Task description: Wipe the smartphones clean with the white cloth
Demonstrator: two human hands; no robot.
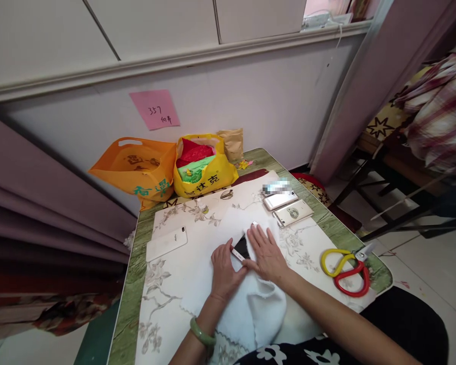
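Observation:
A smartphone (pixel 241 248) with a dark screen and light frame lies on a white cloth (pixel 264 309) spread over the table. My left hand (pixel 225 268) grips the phone's left edge, fingers curled and thumb at its near side. My right hand (pixel 266 253) rests flat, fingers stretched out, over the phone's right part. A fold of cloth lies under that palm and hides part of the phone. Farther off to the right are a gold phone (pixel 293 213) with a ring on its back and a silver phone (pixel 279 201). A white phone (pixel 167 244) lies at the left.
Scissors (pixel 349 271) with yellow and red handles lie open near the right edge. An orange bag (pixel 137 170) and a filled yellow bag (pixel 205 182) stand at the back, beside a brown packet (pixel 232 144). A small bottle (pixel 202 207) is on the tablecloth (pixel 155 309). A person's plaid clothing (pixel 437 111) shows at right.

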